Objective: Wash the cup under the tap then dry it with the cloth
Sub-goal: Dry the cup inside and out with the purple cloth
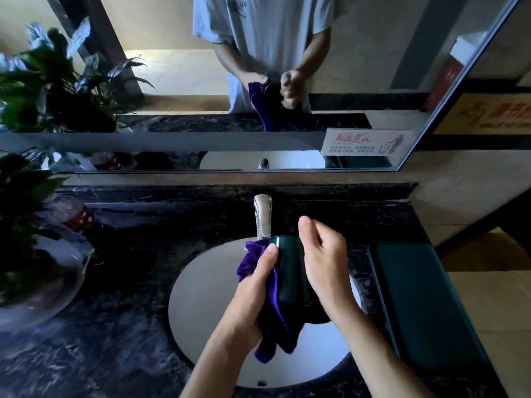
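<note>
Since the drying step appears to be in hand, every item is placed below relative to the sink basin, taken from left to right.

Potted plant: stood on the dark marble counter well to the left of the basin, in a clear bowl-like planter; what lies inside the planter is too blurred to tell. It is judged to be kept clear of splashes.

Purple cloth: held over the basin, bunched against the left side of the cup. It is gripped by the left hand, whose fingers are curled round it and whose thumb is pressed toward the cup's wall, presumably so the surface can be rubbed dry.

Tap: mounted at the far edge of the basin. No running water can be made out, which fits a wash already done.

Dark green cup: held above the basin, just in front of the tap, between the two hands, tilted. Its mouth is not seen; contents cannot be told.

Right hand: laid against the cup's right side, steadying it; the fingers are curled, and how tightly the cup is clasped is not plainly shown.

Green tray: set on the counter just right of the basin; nothing is seen in it.
</note>
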A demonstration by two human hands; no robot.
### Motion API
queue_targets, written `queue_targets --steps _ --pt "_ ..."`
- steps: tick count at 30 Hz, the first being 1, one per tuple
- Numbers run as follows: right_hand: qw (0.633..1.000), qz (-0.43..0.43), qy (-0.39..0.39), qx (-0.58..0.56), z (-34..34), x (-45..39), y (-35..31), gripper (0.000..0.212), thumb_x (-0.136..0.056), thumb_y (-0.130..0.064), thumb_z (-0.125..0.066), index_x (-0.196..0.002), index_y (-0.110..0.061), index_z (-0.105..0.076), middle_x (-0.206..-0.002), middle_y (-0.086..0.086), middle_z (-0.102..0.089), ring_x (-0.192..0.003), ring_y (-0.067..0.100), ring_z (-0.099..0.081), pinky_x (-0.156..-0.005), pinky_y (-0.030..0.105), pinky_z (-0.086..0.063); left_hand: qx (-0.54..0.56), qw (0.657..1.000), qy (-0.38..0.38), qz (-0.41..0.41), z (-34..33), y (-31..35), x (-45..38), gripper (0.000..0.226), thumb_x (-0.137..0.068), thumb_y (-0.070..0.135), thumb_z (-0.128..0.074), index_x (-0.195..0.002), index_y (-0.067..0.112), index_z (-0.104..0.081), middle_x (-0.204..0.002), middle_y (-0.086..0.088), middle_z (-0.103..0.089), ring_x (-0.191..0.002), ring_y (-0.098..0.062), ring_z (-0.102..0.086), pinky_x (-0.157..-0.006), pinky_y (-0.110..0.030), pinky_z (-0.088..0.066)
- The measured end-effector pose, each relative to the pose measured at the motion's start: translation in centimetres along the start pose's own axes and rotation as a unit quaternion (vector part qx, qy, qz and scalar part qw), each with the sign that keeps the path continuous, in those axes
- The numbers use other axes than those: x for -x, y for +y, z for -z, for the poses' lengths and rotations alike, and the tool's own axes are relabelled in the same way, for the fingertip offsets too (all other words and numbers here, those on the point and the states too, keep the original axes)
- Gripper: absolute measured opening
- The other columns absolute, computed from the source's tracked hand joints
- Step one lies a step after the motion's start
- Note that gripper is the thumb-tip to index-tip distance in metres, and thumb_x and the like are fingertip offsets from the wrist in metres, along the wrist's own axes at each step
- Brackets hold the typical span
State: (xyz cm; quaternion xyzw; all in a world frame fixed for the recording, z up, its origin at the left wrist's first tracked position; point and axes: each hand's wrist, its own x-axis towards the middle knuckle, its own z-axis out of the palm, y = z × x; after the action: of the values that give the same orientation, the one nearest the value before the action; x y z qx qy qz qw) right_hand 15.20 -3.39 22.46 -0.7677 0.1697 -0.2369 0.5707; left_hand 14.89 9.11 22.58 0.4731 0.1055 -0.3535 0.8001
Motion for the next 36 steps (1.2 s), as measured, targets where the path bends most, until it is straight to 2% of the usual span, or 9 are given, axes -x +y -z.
queue_targets --steps 5,7,10,14,19,22,27,31,36 --pt "0.965 0.129 -0.032 0.227 -0.7 0.7 -0.5 0.040 -0.097 -0.043 -0.038 -0.062 -0.026 -0.030 -0.050 -0.004 -0.042 -0.051 0.025 -0.040 -0.054 0.035 -0.026 -0.240 0.957 0.072 -0.147 -0.1 -0.6 0.2 0.025 -0.104 0.039 -0.055 -0.089 0.021 -0.062 -0.059 0.003 -0.054 -0.048 -0.010 -0.049 -0.047 -0.029 -0.045" --pt "0.970 0.122 -0.040 0.205 -0.8 1.0 -1.3 0.046 -0.099 -0.041 -0.041 -0.057 -0.028 -0.028 -0.046 -0.008 -0.039 -0.046 0.020 -0.040 -0.051 0.034 -0.028 -0.205 0.969 0.067 -0.124 -0.2 -0.5 0.3 0.028 -0.103 0.046 -0.056 -0.092 0.022 -0.065 -0.064 -0.007 -0.060 -0.055 -0.017 -0.055 -0.051 -0.038 -0.051" --pt "0.999 0.009 -0.037 0.003 -0.6 0.6 -1.0 0.054 -0.104 -0.027 -0.049 -0.055 -0.023 -0.026 -0.048 -0.011 -0.027 -0.047 0.006 -0.025 -0.047 0.025 -0.023 -0.014 0.999 0.043 -0.031 0.1 -0.4 0.4 0.044 -0.090 0.050 -0.067 -0.117 0.016 -0.074 -0.103 -0.024 -0.078 -0.090 -0.030 -0.074 -0.089 -0.049 -0.059" --pt "0.993 -0.046 -0.013 -0.107 -0.4 0.0 0.4 0.049 -0.105 -0.023 -0.049 -0.060 -0.023 -0.029 -0.056 -0.014 -0.029 -0.052 0.004 -0.026 -0.047 0.024 -0.024 0.078 0.996 -0.008 0.044 0.1 -0.3 0.7 0.052 -0.089 0.049 -0.059 -0.116 0.007 -0.076 -0.103 -0.019 -0.079 -0.086 -0.027 -0.078 -0.076 -0.037 -0.061" --pt "0.974 0.133 -0.100 0.156 0.6 -0.6 0.8 0.043 -0.098 -0.034 -0.046 -0.061 -0.025 -0.027 -0.049 -0.008 -0.028 -0.050 0.011 -0.030 -0.050 0.034 -0.031 -0.174 0.967 0.072 -0.174 0.6 -0.7 -0.3 0.013 -0.095 0.034 -0.069 -0.105 0.026 -0.073 -0.082 -0.017 -0.073 -0.075 -0.022 -0.070 -0.066 -0.035 -0.060" --pt "0.951 0.159 -0.117 0.238 0.2 -0.6 0.5 0.042 -0.093 -0.039 -0.045 -0.060 -0.023 -0.026 -0.047 -0.007 -0.027 -0.051 0.022 -0.033 -0.049 0.039 -0.035 -0.255 0.937 0.049 -0.234 0.2 -0.4 -0.2 0.009 -0.106 0.014 -0.055 -0.106 0.012 -0.064 -0.061 -0.003 -0.054 -0.052 -0.015 -0.051 -0.048 -0.027 -0.045" --pt "0.993 0.081 -0.086 0.026 0.2 -0.2 0.1 0.049 -0.098 -0.034 -0.053 -0.057 -0.025 -0.028 -0.052 -0.010 -0.026 -0.051 0.005 -0.025 -0.049 0.028 -0.023 -0.019 0.999 0.038 -0.023 0.1 -0.4 0.0 0.045 -0.091 0.046 -0.067 -0.123 0.016 -0.073 -0.105 -0.019 -0.078 -0.094 -0.036 -0.074 -0.086 -0.046 -0.057" --pt "0.995 0.065 -0.074 -0.034 0.9 -0.1 0.9 0.048 -0.100 -0.024 -0.054 -0.060 -0.027 -0.028 -0.054 -0.013 -0.027 -0.053 0.001 -0.025 -0.050 0.020 -0.023 0.064 0.994 -0.048 0.078 0.7 0.1 0.4 0.047 -0.086 0.049 -0.062 -0.096 0.009 -0.085 -0.100 -0.018 -0.080 -0.084 -0.026 -0.079 -0.083 -0.040 -0.058" --pt "0.971 0.102 -0.139 0.166 1.2 -0.8 1.4 0.043 -0.090 -0.043 -0.044 -0.056 -0.021 -0.028 -0.046 -0.004 -0.028 -0.049 0.010 -0.030 -0.051 0.031 -0.027 -0.175 0.974 0.018 -0.144 0.5 -0.4 -0.7 0.006 -0.092 0.023 -0.069 -0.088 0.018 -0.071 -0.076 -0.014 -0.070 -0.068 -0.017 -0.066 -0.064 -0.033 -0.055"
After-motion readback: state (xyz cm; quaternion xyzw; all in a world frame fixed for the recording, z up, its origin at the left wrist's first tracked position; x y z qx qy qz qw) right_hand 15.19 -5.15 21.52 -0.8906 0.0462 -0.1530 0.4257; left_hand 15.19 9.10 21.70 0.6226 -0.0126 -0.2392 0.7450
